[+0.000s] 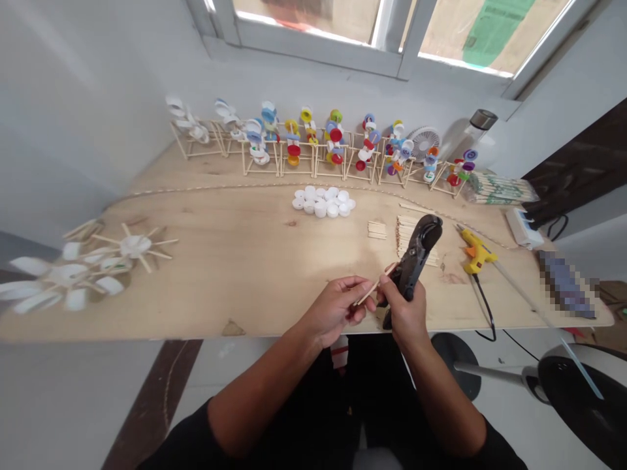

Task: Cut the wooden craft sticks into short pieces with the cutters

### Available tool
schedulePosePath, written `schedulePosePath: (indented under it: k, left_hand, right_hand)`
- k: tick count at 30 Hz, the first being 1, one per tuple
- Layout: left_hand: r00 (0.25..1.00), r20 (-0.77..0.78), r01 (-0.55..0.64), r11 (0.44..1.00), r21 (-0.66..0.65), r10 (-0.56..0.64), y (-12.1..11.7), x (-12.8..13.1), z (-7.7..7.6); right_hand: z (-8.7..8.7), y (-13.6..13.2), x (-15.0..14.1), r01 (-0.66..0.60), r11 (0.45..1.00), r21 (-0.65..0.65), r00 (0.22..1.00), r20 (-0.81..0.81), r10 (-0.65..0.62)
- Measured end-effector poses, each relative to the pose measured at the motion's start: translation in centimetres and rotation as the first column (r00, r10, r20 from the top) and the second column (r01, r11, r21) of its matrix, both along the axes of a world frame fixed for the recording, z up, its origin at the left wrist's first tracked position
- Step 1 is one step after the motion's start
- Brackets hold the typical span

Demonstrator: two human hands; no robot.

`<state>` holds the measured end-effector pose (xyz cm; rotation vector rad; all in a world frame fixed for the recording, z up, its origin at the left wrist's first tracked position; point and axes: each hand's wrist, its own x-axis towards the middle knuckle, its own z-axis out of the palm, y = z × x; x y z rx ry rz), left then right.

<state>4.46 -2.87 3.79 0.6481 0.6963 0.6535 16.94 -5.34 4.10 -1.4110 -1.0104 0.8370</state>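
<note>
My left hand (pixel 340 307) is closed on thin wooden sticks (pixel 369 292), pinching them between thumb and fingers above the table's front edge. They slant up to the right toward the other hand. My right hand (pixel 407 310) wraps round the handles of a black hand cutter (pixel 416 251), whose rounded head points up and away. The thumb of this hand comes close to the sticks; whether it touches them I cannot tell. Beyond the cutter lies a row of longer sticks (pixel 405 232), partly hidden by it. A small group of short cut sticks (pixel 377 229) lies to its left.
White bottle caps (pixel 321 202) cluster mid-table. Stick frames with coloured cap wheels (pixel 336 140) line the back wall. A yellow glue gun (pixel 477 251) with its cord lies at right, near a power strip (pixel 524 227). Stick-and-cap wheels (pixel 136 247) lie at left.
</note>
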Motion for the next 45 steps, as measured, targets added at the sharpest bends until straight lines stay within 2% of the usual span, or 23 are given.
schedulePosePath:
  k: [6,15,21,27,45]
  left_hand:
    - [1.0,-0.019,0.001,0.999,0.038,0.0,-0.1,-0.1,0.0]
    - [0.998,0.025,0.062,0.998,0.018,-0.062,-0.5,-0.9,0.1]
    - [0.993,-0.103,0.076,0.993,0.094,-0.066,-0.3,-1.1,0.0]
    - [0.968,-0.169,0.209,0.969,0.133,-0.186,0.1,-1.5,0.1]
    - [0.973,-0.092,0.218,0.973,0.081,-0.211,0.2,-1.2,0.0]
  right_hand:
    - [-0.4,-0.2,-0.2,0.027,0.999,0.02,1.0,0.01,-0.027]
    - [-0.4,-0.4,-0.2,0.037,0.999,0.01,0.999,-0.04,-0.037]
    - [-0.5,-0.6,-0.1,0.013,1.0,-0.013,0.998,-0.064,-0.014]
    - [-0.6,-0.8,-0.4,0.001,1.0,-0.023,0.996,-0.084,-0.003]
    - [-0.4,-0.9,-0.4,0.052,0.998,-0.03,0.995,-0.078,-0.054]
